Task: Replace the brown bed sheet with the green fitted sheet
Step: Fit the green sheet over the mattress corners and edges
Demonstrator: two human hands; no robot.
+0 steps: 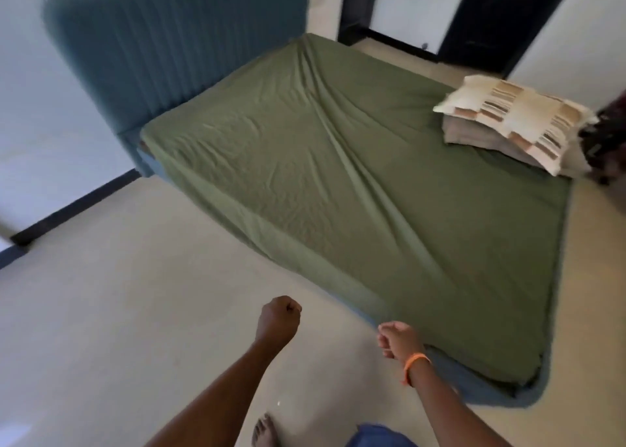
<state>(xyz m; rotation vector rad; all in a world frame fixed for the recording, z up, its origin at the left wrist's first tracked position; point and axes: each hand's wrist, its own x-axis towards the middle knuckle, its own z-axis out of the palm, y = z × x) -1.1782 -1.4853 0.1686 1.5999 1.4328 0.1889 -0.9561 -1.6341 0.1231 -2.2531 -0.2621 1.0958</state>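
**Green sheet on the bed, both fists raised in front of it**

I look down from head height into a bedroom, and the view is tilted. At far left I see a pale wall (40,114) with a dark skirting strip where it meets the floor (118,294), which is light and smooth. Next comes a blue padded headboard (162,50) with upright ribs, standing against the head of the bed.

The green sheet (338,175) covers the whole top of the mattress and hangs down the near side. It is creased, with long folds running from the headboard end toward the foot. At the near foot corner it is pulled over the edge, and a strip of blue bed base (501,397) shows beneath it.

In the lower middle my left hand (279,317) is curled into a fist and grips nothing; it hangs over the floor, apart from the bed. Just to its right my right hand (396,340) is also curled with nothing in it, near the lower edge of the sheet; I cannot tell whether it touches it. An orange band (415,362) circles that wrist. A bare foot (266,429) stands on the floor below.

At far right, two stacked pillows (515,124), the top one cream with brown stripes, lie on the sheet at the bed's far edge. A dark doorway (491,16) stands behind.
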